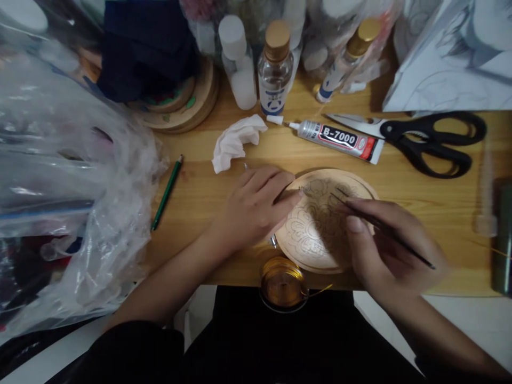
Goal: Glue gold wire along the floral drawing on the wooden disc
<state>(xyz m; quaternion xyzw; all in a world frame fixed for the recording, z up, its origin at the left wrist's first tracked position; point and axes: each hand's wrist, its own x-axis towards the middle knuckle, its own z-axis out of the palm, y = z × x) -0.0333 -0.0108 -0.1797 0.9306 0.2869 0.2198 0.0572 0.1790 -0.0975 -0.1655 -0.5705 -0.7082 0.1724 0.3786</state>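
A round wooden board (304, 256) with a drawn floral line pattern lies near the table's front edge. My left hand (256, 205) holds its left rim, with the thumb reaching onto the drawn face. A metal tool (273, 241) shows partly from beneath that hand; its kind is hidden. My right hand (388, 245) is closed round slim dark tweezers (378, 221), whose tips are over the upper right of the pattern. The hand's shadow darkens part of the board. Just in front sits a spool of gold wire (283, 282) at the table edge, one wire end sticking out.
Behind the board lie a crumpled tissue (239, 141), a B-7000 glue tube (340, 140) and black-handled scissors (424, 138). Bottles (276, 69) stand farther back. A green pencil (167, 193) lies left, beside plastic bags (108, 197). Stacked wooden rounds (204, 101) sit at back left.
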